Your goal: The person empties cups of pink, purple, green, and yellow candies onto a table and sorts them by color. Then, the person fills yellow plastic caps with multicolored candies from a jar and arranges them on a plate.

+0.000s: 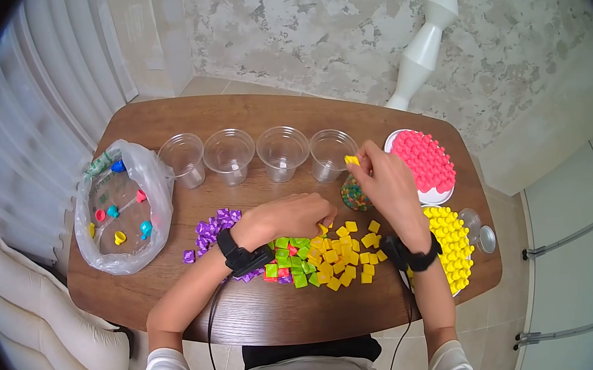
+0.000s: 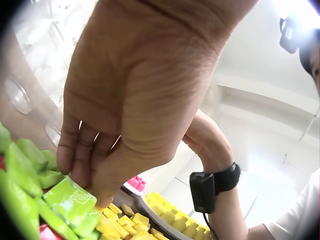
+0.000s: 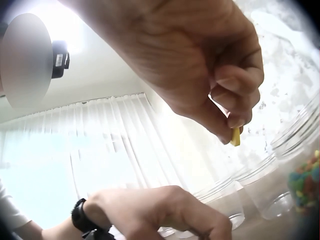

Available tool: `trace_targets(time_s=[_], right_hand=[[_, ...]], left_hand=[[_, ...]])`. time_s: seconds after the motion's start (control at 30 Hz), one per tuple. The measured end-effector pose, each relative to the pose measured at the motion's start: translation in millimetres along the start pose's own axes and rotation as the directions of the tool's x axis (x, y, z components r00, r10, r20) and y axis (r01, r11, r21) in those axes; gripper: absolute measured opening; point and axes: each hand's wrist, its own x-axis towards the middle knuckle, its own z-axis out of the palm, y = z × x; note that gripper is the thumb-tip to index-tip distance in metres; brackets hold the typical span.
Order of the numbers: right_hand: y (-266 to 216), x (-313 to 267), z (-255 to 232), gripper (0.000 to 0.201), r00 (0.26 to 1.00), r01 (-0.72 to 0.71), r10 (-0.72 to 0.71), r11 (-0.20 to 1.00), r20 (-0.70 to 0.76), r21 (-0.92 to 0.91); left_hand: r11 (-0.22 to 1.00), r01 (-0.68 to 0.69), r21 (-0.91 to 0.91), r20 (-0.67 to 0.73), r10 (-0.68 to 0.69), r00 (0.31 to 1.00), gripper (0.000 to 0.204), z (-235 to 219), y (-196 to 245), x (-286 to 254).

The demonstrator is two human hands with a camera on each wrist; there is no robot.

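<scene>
My right hand (image 1: pixel 389 185) pinches a yellow square piece (image 1: pixel 352 159) between thumb and fingertips, above the jar of multicoloured bits (image 1: pixel 355 194) and by the near rim of the rightmost clear cup (image 1: pixel 329 153). The right wrist view shows the same yellow piece (image 3: pixel 235 137) edge-on. With fingers bent down, my left hand (image 1: pixel 293 217) pinches a yellow piece at the border of the green pieces (image 1: pixel 298 265) and yellow pieces (image 1: pixel 338 257). In the left wrist view, the left hand (image 2: pixel 132 95) largely hides that piece at its fingertips; green pieces (image 2: pixel 70 200) lie beside them.
Several clear cups (image 1: pixel 282 150) stand in a row. Purple pieces (image 1: pixel 213 227) lie under and beside my left forearm. A plastic bag (image 1: pixel 159 200) with small coloured items is at left; pink (image 1: pixel 422 160) and yellow (image 1: pixel 451 248) knobbly items fill plates at right, beside a metal lid (image 1: pixel 488 239).
</scene>
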Motion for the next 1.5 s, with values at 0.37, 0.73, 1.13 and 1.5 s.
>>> trace_targets(time_s=[0.37,0.73,1.13,1.5], right_hand=[[-5,-4,10,0.023,0.998,-0.044,0.041,0.997,0.036,0.065],[-7,12,15,0.021,0.999,0.031,-0.032,0.999,0.028,0.031],[-8,13,7,0.023,0.999,0.005,-0.004,1.0,0.035,-0.026],[-3,5,17,0.025,0.981,0.135,-0.121,0.987,0.148,-0.086]], left_hand=[[0.892,-0.034,-0.451,-0.408,-0.172,0.896,0.021,-16,-8,10],[0.714,-0.007,-0.7,-0.382,-0.367,0.848,0.02,-21,-1,3],[0.985,-0.025,0.172,-0.247,0.068,0.967,0.018,31,-12,8],[0.999,-0.039,-0.036,-0.263,0.029,0.964,0.018,22,-16,12]])
